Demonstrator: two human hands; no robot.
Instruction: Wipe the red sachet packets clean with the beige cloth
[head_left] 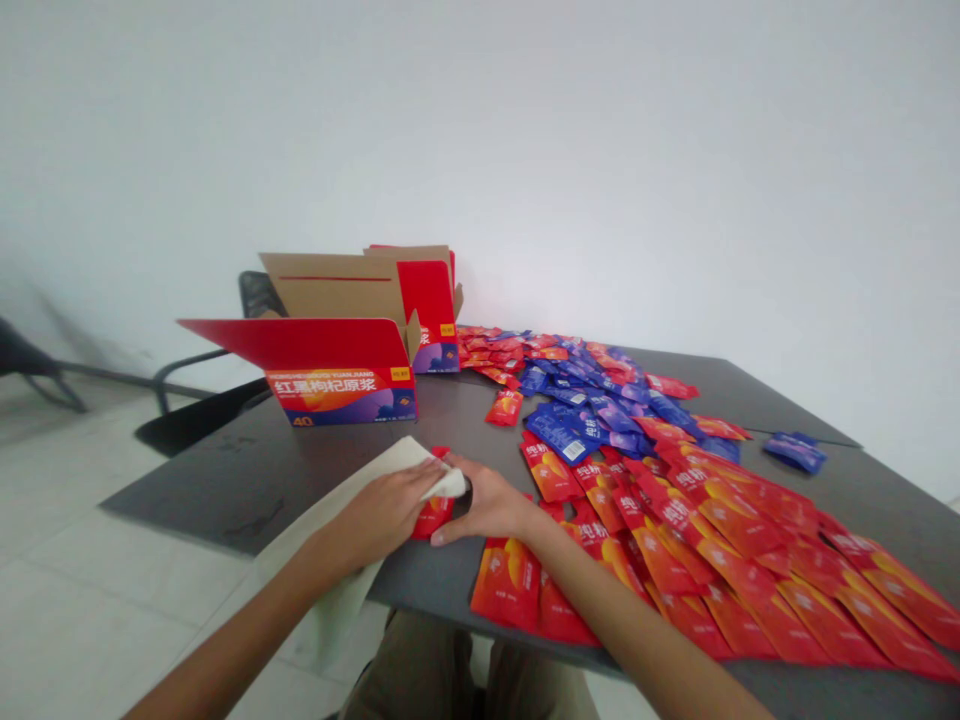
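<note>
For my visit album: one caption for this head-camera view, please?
Left hand and right hand hold a red sachet and pale cloth beside heaped red and blue sachets, open boxes behind.

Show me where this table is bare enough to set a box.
Bare table lies between the open red box and the cloth, and on between that box and the right hand, which holds a red sachet. The far corner behind the stray blue sachets is bare too. A sachet pile crowds the right half.
</note>
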